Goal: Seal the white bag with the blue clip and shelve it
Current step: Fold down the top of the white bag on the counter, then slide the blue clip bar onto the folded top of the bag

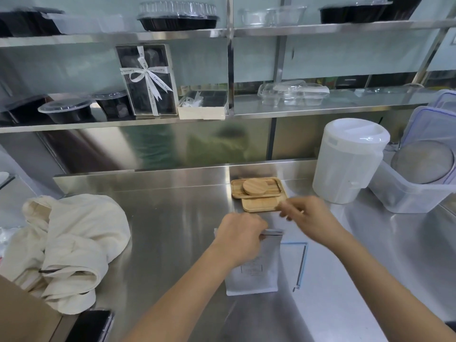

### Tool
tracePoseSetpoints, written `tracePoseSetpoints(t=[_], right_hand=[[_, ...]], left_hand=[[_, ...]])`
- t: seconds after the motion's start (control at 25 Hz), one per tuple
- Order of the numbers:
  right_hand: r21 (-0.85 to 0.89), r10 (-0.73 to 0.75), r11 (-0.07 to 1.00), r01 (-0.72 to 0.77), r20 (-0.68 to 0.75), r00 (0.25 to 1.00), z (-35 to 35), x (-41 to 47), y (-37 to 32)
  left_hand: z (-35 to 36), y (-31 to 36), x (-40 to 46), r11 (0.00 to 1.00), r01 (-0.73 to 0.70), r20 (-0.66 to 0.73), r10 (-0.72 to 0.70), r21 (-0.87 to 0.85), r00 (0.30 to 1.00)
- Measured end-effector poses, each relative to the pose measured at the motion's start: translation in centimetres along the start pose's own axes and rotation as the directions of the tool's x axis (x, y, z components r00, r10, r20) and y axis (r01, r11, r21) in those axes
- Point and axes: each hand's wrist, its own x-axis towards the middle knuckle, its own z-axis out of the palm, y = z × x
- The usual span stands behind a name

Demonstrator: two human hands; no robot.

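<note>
The white bag [254, 275] lies flat on the steel counter [172, 230], its top edge pointing away from me. My left hand [240, 233] pinches that folded top edge at its left end. The blue clip [302, 262] rests on the counter just right of the bag, hinged open in an L shape, with nothing touching it. My right hand [306, 214] hovers blurred above the bag's top right corner, fingers loosely apart and apparently holding nothing.
Two wooden trays [261, 202] with a round wooden lid sit just beyond my hands. A white lidded jug [350, 161] and clear bins [419, 183] stand at the right. A cream cloth [71, 245] lies at the left. The steel shelves [320, 108] above hold boxes and containers.
</note>
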Motion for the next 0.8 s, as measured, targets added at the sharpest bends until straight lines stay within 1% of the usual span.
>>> tracePoseSetpoints(t=[0.04, 0.08, 0.12, 0.16, 0.2, 0.28, 0.4, 0.48, 0.6, 0.68, 0.8], right_hand=[[-0.015, 0.053, 0.998, -0.056, -0.154, 0.987, -0.2, 0.4, 0.8], [-0.084, 0.099, 0.988, -0.128, -0.285, 0.954, -0.1, 0.8, 2.0], [-0.152, 0.148, 0.964, -0.218, -0.374, 0.915, 0.3, 1.1, 3.4], [-0.191, 0.217, 0.929, -0.316, -0.407, 0.887, 0.9, 1.3, 5.1], [-0.210, 0.313, 0.887, -0.411, -0.381, 0.870, 1.6, 1.3, 6.7], [-0.235, 0.498, 0.801, -0.550, -0.247, 0.831, 3.5, 0.8, 9.7], [-0.239, 0.658, 0.710, -0.663, -0.110, 0.745, 6.3, -0.5, 13.1], [-0.212, 0.703, 0.686, -0.696, -0.055, 0.709, 7.9, -1.2, 14.5], [-0.191, 0.735, 0.663, -0.724, -0.017, 0.678, 9.1, -1.4, 15.6], [-0.216, 0.752, 0.647, -0.731, 0.027, 0.658, 9.6, -1.4, 15.9], [-0.255, 0.788, 0.611, -0.749, 0.109, 0.606, 10.0, -1.4, 16.1]], left_hand=[[0.1, 0.0, 0.0, 1.000, -0.012, -0.007, 0.012, -0.012, 1.000], [0.2, 0.1, 0.0, 0.999, -0.024, -0.011, 0.024, -0.026, 1.000], [0.3, 0.1, 0.1, 0.999, -0.037, -0.009, 0.036, -0.033, 0.999], [0.5, 0.1, 0.2, 0.998, -0.051, -0.006, 0.050, -0.031, 0.999], [0.6, 0.1, 0.2, 0.998, -0.062, -0.003, 0.062, -0.023, 0.998], [0.8, 0.1, 0.3, 0.997, -0.075, -0.011, 0.075, -0.015, 0.997], [1.0, -0.1, 0.6, 0.997, -0.082, -0.013, 0.082, -0.003, 0.997], [1.1, -0.1, 0.7, 0.997, -0.083, -0.012, 0.083, 0.009, 0.996], [1.0, -0.1, 0.9, 0.996, -0.086, -0.003, 0.086, 0.025, 0.996], [1.0, -0.1, 0.9, 0.997, -0.079, -0.002, 0.079, 0.018, 0.997], [1.0, -0.1, 0.9, 0.998, -0.064, 0.001, 0.064, 0.007, 0.998]])
